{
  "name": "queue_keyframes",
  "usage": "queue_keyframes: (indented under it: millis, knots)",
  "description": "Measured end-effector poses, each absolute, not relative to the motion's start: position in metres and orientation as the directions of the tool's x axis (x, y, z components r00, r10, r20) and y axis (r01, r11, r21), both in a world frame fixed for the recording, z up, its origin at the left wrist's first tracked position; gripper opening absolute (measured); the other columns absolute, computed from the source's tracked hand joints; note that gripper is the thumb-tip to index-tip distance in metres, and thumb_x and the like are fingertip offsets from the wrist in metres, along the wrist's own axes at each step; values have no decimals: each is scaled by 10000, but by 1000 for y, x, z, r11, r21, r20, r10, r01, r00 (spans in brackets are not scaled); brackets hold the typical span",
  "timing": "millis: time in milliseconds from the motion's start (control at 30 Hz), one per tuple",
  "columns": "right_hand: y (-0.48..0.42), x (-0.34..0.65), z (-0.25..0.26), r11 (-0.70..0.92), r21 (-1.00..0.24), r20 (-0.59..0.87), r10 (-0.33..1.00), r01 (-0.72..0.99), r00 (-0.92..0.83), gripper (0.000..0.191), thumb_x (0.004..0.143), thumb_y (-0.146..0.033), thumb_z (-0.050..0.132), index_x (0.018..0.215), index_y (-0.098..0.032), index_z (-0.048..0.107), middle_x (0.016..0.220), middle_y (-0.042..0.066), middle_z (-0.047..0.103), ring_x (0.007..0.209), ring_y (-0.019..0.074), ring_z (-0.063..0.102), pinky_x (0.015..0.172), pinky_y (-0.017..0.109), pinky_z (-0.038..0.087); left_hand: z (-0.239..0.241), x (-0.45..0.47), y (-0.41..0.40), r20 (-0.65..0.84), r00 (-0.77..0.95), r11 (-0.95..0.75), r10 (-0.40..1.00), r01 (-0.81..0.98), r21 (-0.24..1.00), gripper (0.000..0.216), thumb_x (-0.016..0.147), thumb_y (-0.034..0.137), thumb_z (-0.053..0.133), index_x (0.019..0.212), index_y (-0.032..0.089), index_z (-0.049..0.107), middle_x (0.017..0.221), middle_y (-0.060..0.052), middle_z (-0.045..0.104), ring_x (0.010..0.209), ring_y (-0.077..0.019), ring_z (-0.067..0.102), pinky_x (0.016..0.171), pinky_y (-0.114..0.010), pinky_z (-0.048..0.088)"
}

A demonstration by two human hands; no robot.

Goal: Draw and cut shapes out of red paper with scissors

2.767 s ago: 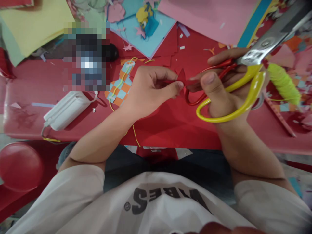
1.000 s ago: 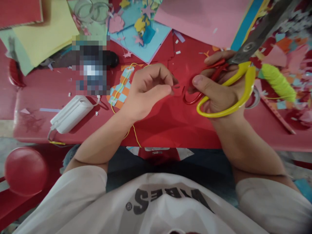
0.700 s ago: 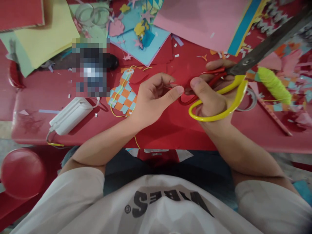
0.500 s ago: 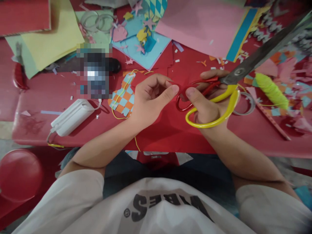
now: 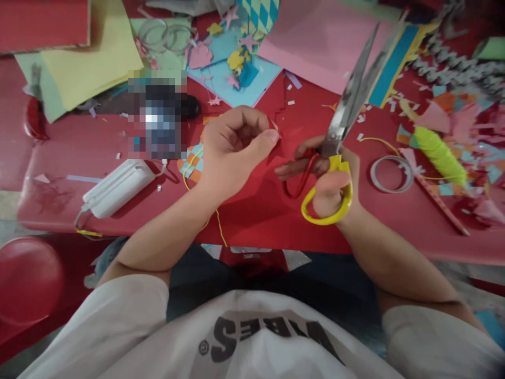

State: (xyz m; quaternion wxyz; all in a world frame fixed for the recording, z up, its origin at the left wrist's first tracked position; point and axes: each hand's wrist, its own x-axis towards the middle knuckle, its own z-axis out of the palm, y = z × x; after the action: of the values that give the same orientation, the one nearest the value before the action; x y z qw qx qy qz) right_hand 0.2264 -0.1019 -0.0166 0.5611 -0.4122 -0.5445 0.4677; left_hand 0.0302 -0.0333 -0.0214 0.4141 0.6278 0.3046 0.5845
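Observation:
My left hand (image 5: 240,150) pinches a small red paper piece (image 5: 274,126) between thumb and forefinger; most of it is hidden by the fingertips. In my right hand (image 5: 335,176) is a pair of scissors (image 5: 337,139), with the thumb through the yellow loop and fingers through the red one. Its blades point up and away, slightly parted, clear of the paper piece. Under both hands lies a red sheet of paper (image 5: 256,216). An orange and light-blue checkered paper shape (image 5: 192,162) is partly covered by my left hand, with yellow string (image 5: 221,229) trailing beside it.
A white power bank (image 5: 118,188) lies at left, cabled to a blurred device (image 5: 161,121). At right are a tape roll (image 5: 373,173), a pink stick (image 5: 442,202) and a neon-yellow string bundle (image 5: 440,155). Colored sheets (image 5: 311,42) and paper scraps cover the far side.
My right hand has turned the scissors, so the blades swing from pointing right to pointing up. The thumb now sits in the yellow loop. My left hand has shifted slightly left, still pinching.

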Motion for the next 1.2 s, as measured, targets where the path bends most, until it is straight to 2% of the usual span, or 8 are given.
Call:
queue_keyframes:
  millis: [67, 133, 267, 333, 400, 600, 833, 1200]
  knots:
    - [-101, 235, -15, 188, -981, 192, 975, -44, -114, 858, 758, -969, 827, 1132, -210, 684, 913, 90, 803, 836, 333, 865, 747, 433, 730, -22, 24, -23, 540, 142, -517, 829, -174, 838, 317, 1006, 524, 872, 939, 234, 763, 874, 8, 723, 725, -105, 693, 600, -229, 545]
    - [-99, 243, -14, 184, -978, 162, 965, 95, -207, 822, 778, -940, 839, 1148, -220, 699, 921, 81, 812, 847, 328, 861, 743, 414, 709, -20, 19, -14, 579, 179, -531, 796, -254, 808, 262, 984, 467, 911, 943, 227, 812, 845, -2, 748, 671, -98, 659, 556, -229, 524]
    - [-99, 245, -8, 320, -833, 195, 933, 452, -303, 314, 1050, -543, 710, 1091, -231, 707, 816, 22, 791, 629, 217, 769, 599, 319, 556, -13, 13, -8, 572, 235, -509, 786, -277, 815, 263, 970, 441, 930, 902, 205, 835, 788, -12, 753, 603, -93, 607, 521, -236, 504]
    - [-99, 243, -5, 342, -779, 194, 929, 526, -316, 118, 1038, -342, 642, 1052, -235, 689, 770, -9, 771, 573, 187, 726, 596, 308, 517, -10, 13, -10, 547, 235, -504, 804, -219, 835, 308, 970, 477, 925, 894, 193, 832, 774, -13, 738, 612, -96, 601, 520, -234, 484]
    - [-101, 240, -5, 338, -776, 183, 929, 533, -322, 90, 1008, -269, 610, 1067, -243, 674, 762, -26, 762, 587, 186, 729, 621, 307, 522, -8, 13, -12, 539, 248, -507, 805, -186, 842, 361, 965, 523, 920, 890, 183, 825, 749, -8, 707, 609, -96, 590, 521, -234, 472]
    - [-104, 237, -8, 336, -752, 180, 932, 567, -314, 108, 1036, -302, 570, 1082, -243, 649, 794, -16, 766, 586, 188, 724, 624, 312, 512, -7, 13, -13, 560, 272, -516, 782, -221, 828, 265, 953, 436, 942, 928, 196, 833, 785, -21, 723, 630, -105, 578, 536, -249, 468]
    - [-106, 234, -3, 345, -726, 179, 930, 595, -320, 220, 1107, -391, 527, 1054, -230, 667, 697, -21, 711, 565, 184, 711, 613, 310, 491, -3, 13, -16, 555, 257, -524, 791, -182, 832, 383, 865, 565, 1001, 969, 227, 856, 774, -16, 707, 617, -122, 627, 510, -260, 499]
    - [-107, 233, -6, 325, -714, 156, 937, 620, -311, 230, 1105, -425, 538, 1050, -235, 656, 677, -19, 700, 551, 188, 693, 591, 307, 472, 5, 10, -22, 479, 283, -473, 831, -93, 876, 416, 923, 592, 945, 999, 201, 822, 823, -34, 718, 775, -192, 735, 637, -321, 605]
